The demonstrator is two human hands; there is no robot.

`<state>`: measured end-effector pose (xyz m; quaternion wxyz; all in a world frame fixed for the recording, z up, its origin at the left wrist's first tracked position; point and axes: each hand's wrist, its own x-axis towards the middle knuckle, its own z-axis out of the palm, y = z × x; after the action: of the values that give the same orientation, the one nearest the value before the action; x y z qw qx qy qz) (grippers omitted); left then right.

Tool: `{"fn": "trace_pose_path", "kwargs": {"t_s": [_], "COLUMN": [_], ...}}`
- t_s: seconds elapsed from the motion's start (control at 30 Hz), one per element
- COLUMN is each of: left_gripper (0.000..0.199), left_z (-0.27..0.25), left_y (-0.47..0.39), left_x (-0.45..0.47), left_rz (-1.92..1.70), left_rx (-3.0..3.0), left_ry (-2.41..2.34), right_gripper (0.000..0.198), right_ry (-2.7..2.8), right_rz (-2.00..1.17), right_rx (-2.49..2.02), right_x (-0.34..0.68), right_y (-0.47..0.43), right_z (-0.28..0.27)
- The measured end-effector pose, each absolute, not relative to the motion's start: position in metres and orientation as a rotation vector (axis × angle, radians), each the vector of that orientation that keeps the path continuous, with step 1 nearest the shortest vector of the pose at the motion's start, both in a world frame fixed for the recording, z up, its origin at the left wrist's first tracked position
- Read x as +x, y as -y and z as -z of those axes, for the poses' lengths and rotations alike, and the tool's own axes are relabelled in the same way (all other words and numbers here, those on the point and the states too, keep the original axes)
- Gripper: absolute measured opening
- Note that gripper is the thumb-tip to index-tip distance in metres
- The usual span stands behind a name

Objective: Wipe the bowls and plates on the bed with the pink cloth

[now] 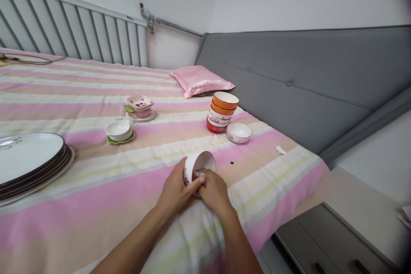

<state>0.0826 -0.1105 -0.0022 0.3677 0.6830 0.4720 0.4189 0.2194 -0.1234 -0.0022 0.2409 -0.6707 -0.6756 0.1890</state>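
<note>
My left hand (176, 185) is closed on the outer wall of a white bowl (207, 159) with a red rim and small red print. The bowl is tipped on its side, its mouth facing right and toward me. Inside the mouth is my right hand (213, 188), its fingers curled around a crumpled white tissue (199, 174) that shows only in part. Beyond the hands, a stack of orange, white and red bowls (221, 111) stands upright. A single white bowl (239, 132) with a red rim sits just right of that stack.
Large plates (32, 154) are piled at left. Small white dishes (118, 129) and pink square dishes (140, 102) stand in stacks. A pink pillow (202, 80) lies near the grey headboard (289, 68). A white scrap (280, 150) and a tiny black piece (231, 162) lie on the striped bedspread (105, 222).
</note>
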Motion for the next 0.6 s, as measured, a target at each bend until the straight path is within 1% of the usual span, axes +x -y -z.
{"fn": "trace_pose_path", "kwargs": {"t_s": [0.1,0.23,0.37,0.47,0.6], "left_gripper": [0.061,0.065,0.071,0.078,0.082], "left_z": [0.002,0.003,0.004,0.007,0.013], "left_y": [0.110,0.109,0.109,0.108,0.107], "left_x": [0.082,0.082,0.081,0.081,0.080], "left_rz": [-1.078,-1.031,-1.046,-1.068,-1.107], "left_rx": [1.767,1.802,1.821,1.858,1.890], "left_ry": [-1.221,-1.244,-1.226,-1.195,-1.118], "right_gripper": [0.020,0.009,0.016,0.029,0.033], "right_ry": [1.833,1.582,1.030,0.737,0.598], "right_rz": [-0.688,-1.084,-1.527,-1.665,-1.804], "right_rx": [-1.776,-1.542,-1.261,-1.082,-0.835], "right_x": [0.224,0.225,0.218,0.216,0.221], "right_y": [0.120,0.117,0.116,0.116,0.115], "right_z": [0.002,0.007,0.007,0.003,-0.003]}}
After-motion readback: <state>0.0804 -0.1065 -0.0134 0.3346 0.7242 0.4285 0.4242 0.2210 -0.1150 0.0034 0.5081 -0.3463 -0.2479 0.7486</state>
